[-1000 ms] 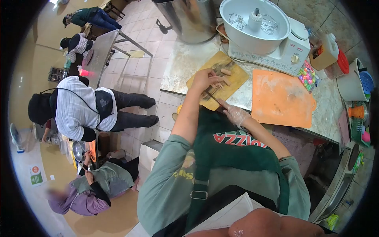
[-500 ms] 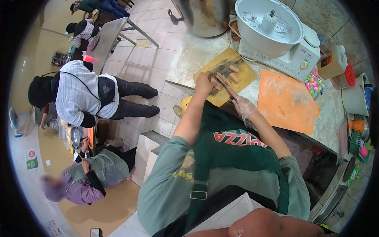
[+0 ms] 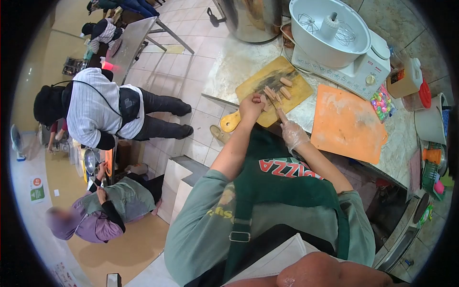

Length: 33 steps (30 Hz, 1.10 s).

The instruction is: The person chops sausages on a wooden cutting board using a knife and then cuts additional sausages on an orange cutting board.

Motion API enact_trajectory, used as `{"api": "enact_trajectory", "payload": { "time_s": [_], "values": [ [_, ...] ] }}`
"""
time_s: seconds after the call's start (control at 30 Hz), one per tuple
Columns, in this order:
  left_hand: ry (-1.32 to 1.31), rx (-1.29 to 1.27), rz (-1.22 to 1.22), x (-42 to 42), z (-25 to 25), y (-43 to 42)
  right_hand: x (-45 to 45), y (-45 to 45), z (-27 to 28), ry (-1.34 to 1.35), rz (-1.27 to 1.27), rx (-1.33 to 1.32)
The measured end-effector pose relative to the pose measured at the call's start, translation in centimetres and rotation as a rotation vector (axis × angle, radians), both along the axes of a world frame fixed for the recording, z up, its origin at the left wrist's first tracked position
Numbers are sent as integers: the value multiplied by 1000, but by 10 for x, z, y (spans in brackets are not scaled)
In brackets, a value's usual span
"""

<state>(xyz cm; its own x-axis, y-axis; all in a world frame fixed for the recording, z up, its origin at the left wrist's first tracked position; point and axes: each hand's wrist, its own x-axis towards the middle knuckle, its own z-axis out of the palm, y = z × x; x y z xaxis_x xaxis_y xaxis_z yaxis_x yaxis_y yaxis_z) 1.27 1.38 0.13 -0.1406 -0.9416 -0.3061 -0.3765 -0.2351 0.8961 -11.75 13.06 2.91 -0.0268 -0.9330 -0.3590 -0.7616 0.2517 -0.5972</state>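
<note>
A yellow wooden cutting board (image 3: 253, 86) with a dark, worn middle lies on the counter in front of me. Several short pieces of sausage (image 3: 285, 82) are on it. My left hand (image 3: 251, 108), bare, is at the board's near left edge, its fingers closed on a piece of sausage (image 3: 264, 102). In my right hand (image 3: 294, 135), covered by a clear plastic glove, is a knife (image 3: 281, 114). Its blade points away from me among the sausage pieces, close beside my left fingers. The board's rounded handle (image 3: 230, 122) sticks out past the counter edge.
Right of the board lies an orange cutting board (image 3: 346, 126). Behind stand a white stand mixer (image 3: 334, 36) and a large metal pot (image 3: 251, 19). A bag of colourful sweets (image 3: 381, 105) and a jug (image 3: 404, 79) are at the right. Co-workers (image 3: 103, 107) work on the left.
My left hand has drawn slightly back toward me, uncovering more of the board's handle. The knife and right hand have shifted slightly toward me. The view has moved a little.
</note>
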Motion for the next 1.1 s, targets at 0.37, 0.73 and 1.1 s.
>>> {"api": "enact_trajectory", "payload": {
  "time_s": [0.37, 0.73, 1.1],
  "values": [
    [-135, -231, 42, -11, -10, -10, 7, -4, -11, -6, -20, -62],
    [-78, -130, 148, -12, -1, -3, 8, -7, 1, 1, -33, -60],
    [-118, -123, 136, -7, -12, -3, 10, -23, -1, -61, 4, -7]
  ]
}}
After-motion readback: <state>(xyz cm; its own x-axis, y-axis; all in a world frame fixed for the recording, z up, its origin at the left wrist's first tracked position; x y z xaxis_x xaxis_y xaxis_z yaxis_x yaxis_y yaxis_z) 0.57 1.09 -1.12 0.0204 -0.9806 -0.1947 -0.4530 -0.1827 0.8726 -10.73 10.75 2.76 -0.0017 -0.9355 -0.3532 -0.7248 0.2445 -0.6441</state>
